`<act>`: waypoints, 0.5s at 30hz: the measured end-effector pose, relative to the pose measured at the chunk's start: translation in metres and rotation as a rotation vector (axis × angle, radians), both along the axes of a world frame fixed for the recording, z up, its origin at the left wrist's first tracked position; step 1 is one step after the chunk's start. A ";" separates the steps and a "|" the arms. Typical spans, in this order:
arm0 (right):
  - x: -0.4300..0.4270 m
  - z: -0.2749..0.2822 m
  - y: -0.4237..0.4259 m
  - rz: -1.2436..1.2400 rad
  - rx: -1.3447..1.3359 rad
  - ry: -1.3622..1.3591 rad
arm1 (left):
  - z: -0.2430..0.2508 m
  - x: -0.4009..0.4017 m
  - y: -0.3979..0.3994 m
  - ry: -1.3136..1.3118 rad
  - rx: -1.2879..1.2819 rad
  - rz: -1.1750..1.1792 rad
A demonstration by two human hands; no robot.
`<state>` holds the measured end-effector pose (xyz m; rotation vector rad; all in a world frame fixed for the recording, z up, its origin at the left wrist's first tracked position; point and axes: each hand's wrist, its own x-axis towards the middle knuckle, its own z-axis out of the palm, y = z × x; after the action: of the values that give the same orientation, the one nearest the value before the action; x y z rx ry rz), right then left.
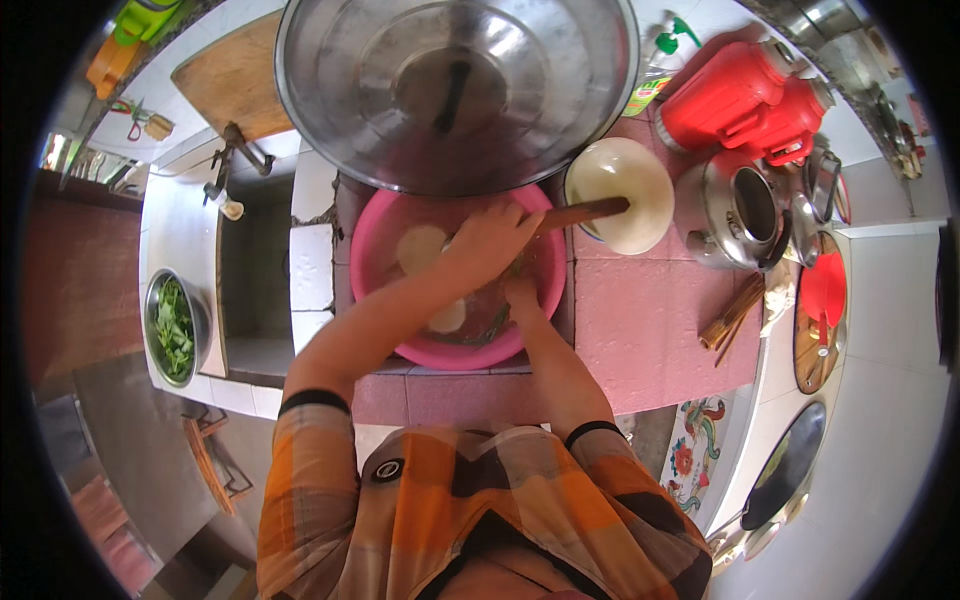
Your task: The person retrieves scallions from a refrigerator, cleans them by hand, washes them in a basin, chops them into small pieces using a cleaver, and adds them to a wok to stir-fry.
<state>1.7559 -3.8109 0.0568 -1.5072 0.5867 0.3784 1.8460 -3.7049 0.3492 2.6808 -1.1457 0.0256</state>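
A pink plastic basin (365, 296) of water stands before me. Pale round pieces (421, 249) lie in it, with some green stalks (493, 330). Over the basin, my left hand (487, 236) has its fingers closed at one end of a wooden handle (581, 214); whatever the handle belongs to is hidden. The handle's other end reaches over a white bowl (637, 180) just right of the basin. My right hand (519, 289) is down in the water at the basin's right side, beside green stalks. Its fingers are mostly hidden, so its grip cannot be made out.
A large metal basin (375, 97) overhangs the pink basin's far rim. Left are a sink (255, 322) and a metal bowl of leafy greens (196, 322). Red thermos flasks (724, 94), a metal kettle (712, 214) and a wooden stick bundle (731, 311) stand or lie right.
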 end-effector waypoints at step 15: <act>0.020 0.052 0.001 -0.463 0.442 0.340 | -0.171 -0.104 0.026 0.489 -0.428 0.336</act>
<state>1.7756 -3.8097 0.1086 -0.8535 1.0220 0.3736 1.7418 -3.6786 0.1777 2.2785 -0.4717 -0.2804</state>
